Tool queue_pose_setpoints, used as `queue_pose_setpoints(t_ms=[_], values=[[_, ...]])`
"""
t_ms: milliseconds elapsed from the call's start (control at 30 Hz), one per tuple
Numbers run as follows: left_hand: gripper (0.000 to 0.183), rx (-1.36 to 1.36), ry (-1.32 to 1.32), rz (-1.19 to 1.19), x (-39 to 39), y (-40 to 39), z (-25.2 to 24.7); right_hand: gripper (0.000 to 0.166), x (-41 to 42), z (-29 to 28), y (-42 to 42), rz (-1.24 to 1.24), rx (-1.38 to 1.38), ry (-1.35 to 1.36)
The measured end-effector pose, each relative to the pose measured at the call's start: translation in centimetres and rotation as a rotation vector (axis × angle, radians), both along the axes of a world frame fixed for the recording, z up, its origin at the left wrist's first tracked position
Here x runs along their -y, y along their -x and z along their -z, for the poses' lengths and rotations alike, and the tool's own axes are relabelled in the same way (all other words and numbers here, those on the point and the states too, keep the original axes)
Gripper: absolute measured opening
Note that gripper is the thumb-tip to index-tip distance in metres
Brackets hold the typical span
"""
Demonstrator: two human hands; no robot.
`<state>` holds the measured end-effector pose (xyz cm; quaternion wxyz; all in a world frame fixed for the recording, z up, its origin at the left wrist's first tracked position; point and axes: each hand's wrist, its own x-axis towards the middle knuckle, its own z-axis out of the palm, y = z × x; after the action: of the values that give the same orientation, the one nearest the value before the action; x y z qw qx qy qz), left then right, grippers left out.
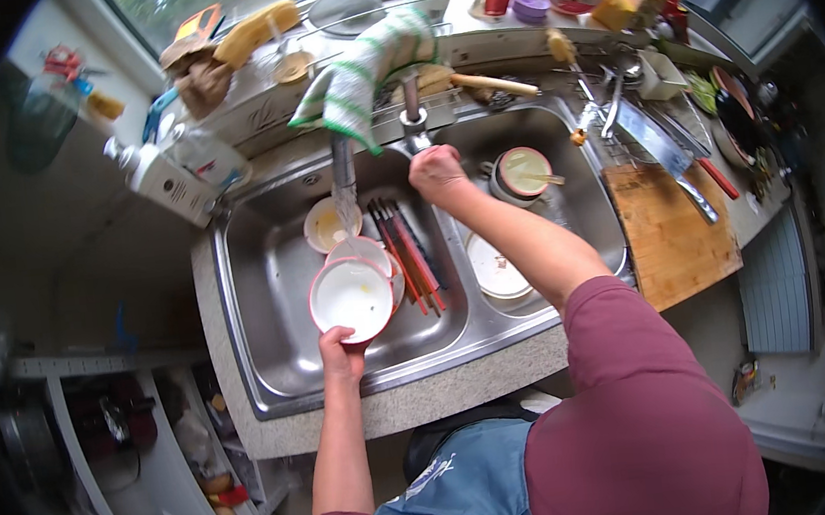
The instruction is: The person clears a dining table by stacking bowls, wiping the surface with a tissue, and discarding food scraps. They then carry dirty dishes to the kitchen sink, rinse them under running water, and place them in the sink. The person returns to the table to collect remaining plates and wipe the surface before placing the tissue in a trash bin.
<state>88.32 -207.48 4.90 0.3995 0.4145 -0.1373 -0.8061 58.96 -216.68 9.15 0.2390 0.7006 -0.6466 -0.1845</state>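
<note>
My left hand [342,351] grips the near rim of a white bowl with a red edge [351,299], held over the left basin [271,272] of a steel double sink. Small yellow bits stick to the inside of the bowl. My right hand [438,172] is closed at the faucet handle [417,136], largely covering it. Water [346,204] runs from the spout into the left basin. Another bowl [363,251] is partly hidden behind the held one, and a small dish with yellowish liquid [330,225] lies beyond. Several red and black chopsticks [409,258] rest to the right.
The right basin holds an enamel mug [517,175] and a white plate [496,267]. A wooden cutting board [670,230] and a cleaver [657,145] lie at right. Pump bottles [163,182] stand at the left corner. A striped towel [378,72] drapes over the faucet.
</note>
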Motion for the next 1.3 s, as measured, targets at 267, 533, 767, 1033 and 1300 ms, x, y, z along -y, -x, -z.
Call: queue_pose_setpoints(t_ms=[267, 533, 767, 1033, 1300], values=[[0.062, 0.043, 0.016, -0.039, -1.1, -0.9, -0.4, 0.025, -0.1, -0.5, 0.2, -0.028, 0.015, 0.033], [0.06, 0.027, 0.021, -0.091, -1.2, -3.4, -0.3, 0.015, -0.3, -2.0, -0.9, -0.032, 0.051, 0.057], [0.059, -0.009, -0.006, -0.134, -1.5, -5.0, -1.3, 0.012, -2.0, 3.0, -8.8, 0.0, 1.656, -0.097], [0.06, 0.077, 0.029, -0.161, -2.9, -6.9, -1.4, 0.017, -0.7, 4.8, -14.6, 0.87, 2.832, -0.204], [0.059, 0.05, 0.019, -0.167, -2.7, -6.4, -1.2, 0.007, -3.8, 3.2, -14.9, 0.782, 2.535, -0.292]])
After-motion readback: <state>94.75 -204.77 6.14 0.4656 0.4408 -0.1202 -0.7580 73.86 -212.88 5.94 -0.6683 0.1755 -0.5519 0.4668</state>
